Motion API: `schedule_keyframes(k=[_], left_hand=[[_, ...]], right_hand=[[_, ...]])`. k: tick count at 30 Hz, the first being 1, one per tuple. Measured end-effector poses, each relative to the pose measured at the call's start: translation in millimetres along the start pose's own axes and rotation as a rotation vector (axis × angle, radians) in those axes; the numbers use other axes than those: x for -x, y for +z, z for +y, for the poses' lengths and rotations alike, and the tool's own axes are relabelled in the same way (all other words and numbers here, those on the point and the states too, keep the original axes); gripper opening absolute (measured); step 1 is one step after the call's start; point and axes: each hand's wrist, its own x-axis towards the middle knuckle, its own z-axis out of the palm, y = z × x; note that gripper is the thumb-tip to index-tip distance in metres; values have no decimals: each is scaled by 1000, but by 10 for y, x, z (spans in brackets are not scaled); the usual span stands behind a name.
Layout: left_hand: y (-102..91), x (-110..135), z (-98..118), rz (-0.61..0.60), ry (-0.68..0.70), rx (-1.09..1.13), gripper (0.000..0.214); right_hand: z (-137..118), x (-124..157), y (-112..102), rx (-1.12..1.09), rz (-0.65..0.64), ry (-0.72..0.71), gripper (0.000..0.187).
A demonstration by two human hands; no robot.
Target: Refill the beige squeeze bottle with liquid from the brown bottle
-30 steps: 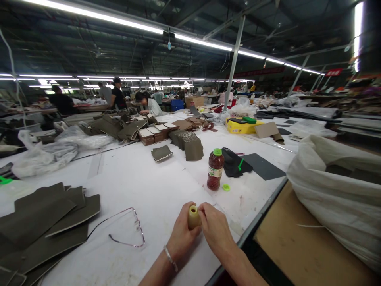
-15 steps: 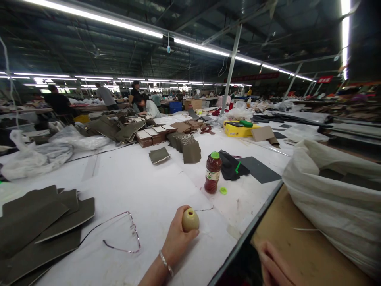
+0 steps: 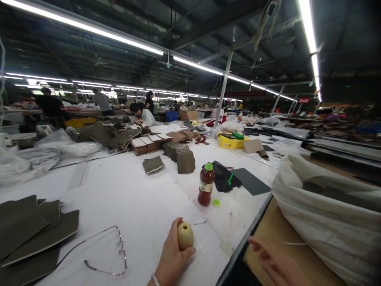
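My left hand (image 3: 172, 256) is closed round a small pale yellow-green container (image 3: 185, 235), rounded, with a hole in its top. It is held upright at the front of the white table (image 3: 143, 214). My right hand (image 3: 275, 260), somewhat blurred, is past the table's edge above a brown board (image 3: 268, 222). Its fingers point left and nothing shows in them. Beyond my left hand stands a bottle (image 3: 206, 184) of dark red contents with a green lid; a small green cap (image 3: 216, 203) lies beside it. Eyeglasses (image 3: 120, 248) lie unfolded to the left.
Dark olive pieces (image 3: 32, 230) lie stacked at the left. Several piles of cut pieces (image 3: 178, 155) stand farther back, near a yellow box (image 3: 232, 142). A large whitish sack (image 3: 321, 214) is on the right. Other people (image 3: 102, 101) work in the background.
The view has shifted, so the table things sit lower and farther left. My left hand keeps its hold on the container. My right hand has come up, its fingers reaching farther left.
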Motion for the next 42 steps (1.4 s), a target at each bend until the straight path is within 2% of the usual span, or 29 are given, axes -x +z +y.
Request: schedule_keyframes(k=[1,3,6,9,14,17,21,25,29,32,35,38,42], left_hand=[[3,-3,-3,3,7,-15,73],[7,-21,-15,-7,30,-41,67],[8,-65,-60,-1,70,-34,64],[8,-124,-144,28,95,-17,64],[-10,-229,-278,60,124,-20,65],[-31,-274,-310,75,141,7,65],[-43,-295,-325,104,134,33,68],[-13,-242,-242,80,106,38,70],[59,-111,0,39,78,44,70],[156,0,219,-10,92,39,68],[322,123,439,-126,129,60,69],[564,301,664,-264,158,69,68],[995,621,902,-466,178,11,68]], right_hand=[[-108,-205,39,-23,-60,-11,43],[-323,-657,208,-126,24,-16,59],[-556,-1289,582,-165,93,-54,87],[-663,-1701,926,-233,149,-65,97],[-700,-1932,1254,-332,203,-82,85],[-687,-1964,1324,-352,225,-85,67],[-662,-1960,1328,-380,225,-70,58],[-647,-1802,1232,-426,199,-60,54],[-680,-1412,931,-433,160,-42,59],[-716,-1000,563,-414,138,-16,57],[-697,-514,141,-350,129,38,51],[-596,34,-280,-216,116,103,51],[-396,806,-779,14,124,199,60]])
